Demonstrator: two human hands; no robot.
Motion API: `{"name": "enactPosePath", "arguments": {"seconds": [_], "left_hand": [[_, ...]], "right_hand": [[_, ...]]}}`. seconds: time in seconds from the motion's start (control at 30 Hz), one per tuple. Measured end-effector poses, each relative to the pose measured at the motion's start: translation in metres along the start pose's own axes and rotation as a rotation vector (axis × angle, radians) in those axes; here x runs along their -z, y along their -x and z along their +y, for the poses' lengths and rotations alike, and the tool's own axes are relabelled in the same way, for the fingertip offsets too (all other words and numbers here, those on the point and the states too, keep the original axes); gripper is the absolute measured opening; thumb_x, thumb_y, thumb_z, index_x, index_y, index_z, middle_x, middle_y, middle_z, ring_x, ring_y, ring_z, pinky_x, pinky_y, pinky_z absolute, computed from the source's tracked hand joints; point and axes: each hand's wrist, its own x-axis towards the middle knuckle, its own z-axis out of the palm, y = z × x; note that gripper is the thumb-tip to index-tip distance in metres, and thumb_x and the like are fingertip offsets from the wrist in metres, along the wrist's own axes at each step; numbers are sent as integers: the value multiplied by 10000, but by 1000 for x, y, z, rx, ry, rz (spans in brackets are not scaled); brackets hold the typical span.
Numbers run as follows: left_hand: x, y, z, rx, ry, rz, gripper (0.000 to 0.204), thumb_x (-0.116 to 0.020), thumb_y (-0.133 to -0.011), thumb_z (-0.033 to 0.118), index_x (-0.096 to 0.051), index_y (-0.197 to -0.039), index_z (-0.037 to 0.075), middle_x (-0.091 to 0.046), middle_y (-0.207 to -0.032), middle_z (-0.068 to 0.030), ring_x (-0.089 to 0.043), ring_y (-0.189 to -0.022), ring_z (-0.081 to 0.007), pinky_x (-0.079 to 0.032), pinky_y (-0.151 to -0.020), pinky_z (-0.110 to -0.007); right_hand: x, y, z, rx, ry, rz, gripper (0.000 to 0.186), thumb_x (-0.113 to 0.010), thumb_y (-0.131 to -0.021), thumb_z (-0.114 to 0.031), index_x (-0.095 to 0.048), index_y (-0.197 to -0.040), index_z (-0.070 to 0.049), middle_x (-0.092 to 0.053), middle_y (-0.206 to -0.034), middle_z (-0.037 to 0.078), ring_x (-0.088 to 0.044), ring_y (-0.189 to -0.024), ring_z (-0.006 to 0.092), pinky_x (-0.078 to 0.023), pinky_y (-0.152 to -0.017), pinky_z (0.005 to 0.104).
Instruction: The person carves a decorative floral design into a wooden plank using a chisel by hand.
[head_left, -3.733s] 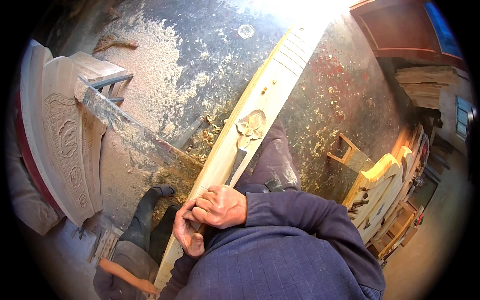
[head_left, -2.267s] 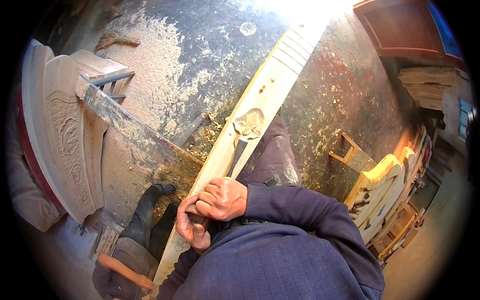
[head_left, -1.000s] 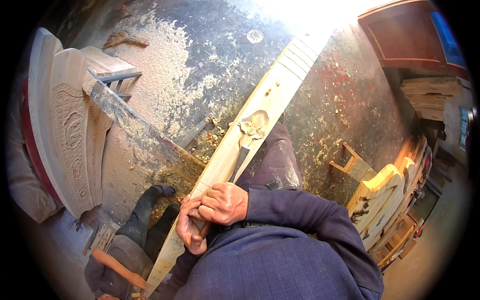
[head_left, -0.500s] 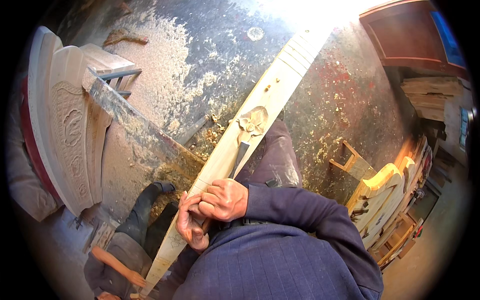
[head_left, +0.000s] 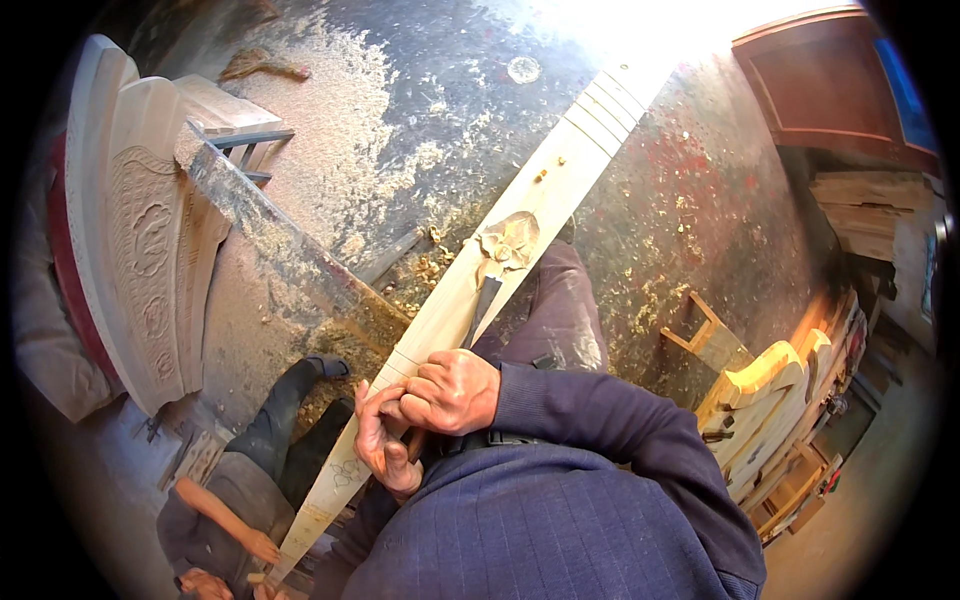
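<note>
A long pale wooden plank [head_left: 470, 300], smooth and narrow, runs diagonally from the lower left of the frame to the bright upper right; shallow grooves cross it near the far end, and a carved flower relief [head_left: 508, 240] sits at mid-length, just above centre; faint pencil outlines mark the near end. Both hands meet at the centre of the frame, low on the plank; the right hand [head_left: 452, 390] has its fingers wrapped tight round the handle of a chisel [head_left: 482, 305], whose dark metal blade points up at the carving; the left hand [head_left: 380, 440] curls close beneath it, fingers closed on the same handle. Dark blue knitted sleeves fill the lower centre. The floor [head_left: 420, 110] is dark and rough, strewn with pale sawdust and curled shavings. At the left edge stands a carved wooden panel [head_left: 140, 250], arched on top; yellow wooden chair frames [head_left: 770, 400] are stacked at the right.
</note>
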Motion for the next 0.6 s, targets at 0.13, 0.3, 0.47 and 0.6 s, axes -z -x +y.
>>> {"name": "enactPosePath", "arguments": {"seconds": [0.13,0.3,0.47,0.6], "left_hand": [[-5,1,7,60,23,18,1004,-601,-933,805,-643,-1242,-149,-714,-1108,-170,-660,-1067,-218,-179,-1307,-483],[-6,3,4,99,70,34,1028,-598,-925,826,-641,-1254,-147,-704,-1103,-156,-640,-1055,-193,-238,-1269,-449],[-6,2,0,72,23,20,994,-583,-940,813,-660,-1241,-131,-717,-1138,-159,-626,-1108,-202,-225,-1271,-451],[-4,0,-1,53,-22,-1,969,-563,-955,802,-676,-1221,-122,-732,-1158,-161,-629,-1121,-217,-215,-1273,-455]], "right_hand": [[2,0,2,4,3,-9,295,-750,-863,-209,-518,-713,-106,-494,-659,-7,-513,-534,149,-397,-500,335],[6,-2,3,4,1,-9,288,-747,-857,-207,-518,-715,-106,-493,-658,-4,-512,-530,150,-399,-500,338],[9,-3,5,4,6,-1,295,-752,-857,-211,-517,-714,-107,-488,-651,-7,-510,-528,151,-398,-500,339],[12,-5,6,13,29,-1,302,-755,-861,-214,-514,-712,-108,-485,-645,-9,-504,-525,152,-395,-498,339]]}}
